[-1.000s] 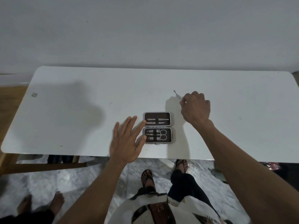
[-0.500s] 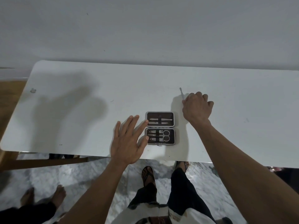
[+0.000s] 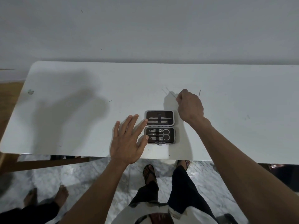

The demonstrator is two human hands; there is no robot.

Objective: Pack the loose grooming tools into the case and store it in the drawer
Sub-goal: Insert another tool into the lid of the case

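Your right hand (image 3: 190, 105) hides most of the thin tool (image 3: 172, 95), motion-blurred at center-right. Desk (image 3: 80, 88) cut off at right edge. Drawer not visible.

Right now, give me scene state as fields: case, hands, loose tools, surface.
case: small grey-rimmed grooming case with dark lining, open flat, scissors and other metal tools strapped in both halves
left hand: open, fingers spread, beside the case's left edge; contact unclear
right hand: closed on a thin metal grooming tool, behind the case
loose tools: another thin metal pin just right of the right hand; held or lying, unclear
surface: white rectangular table
drawer: not in view
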